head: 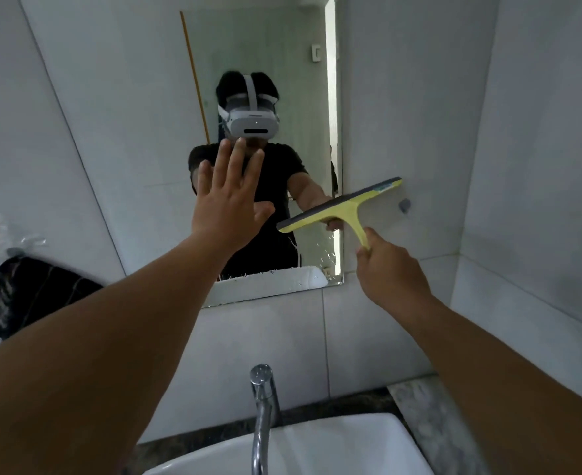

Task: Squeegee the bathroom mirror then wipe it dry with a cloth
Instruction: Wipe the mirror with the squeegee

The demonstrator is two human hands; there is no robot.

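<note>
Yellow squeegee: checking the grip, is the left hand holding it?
No, the right hand grips the yellow squeegee by its handle; the left hand is open, empty.

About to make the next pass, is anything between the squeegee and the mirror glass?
Yes: the left hand is spread over the mirror beside the squeegee, which the right hand holds at its right edge.
</note>
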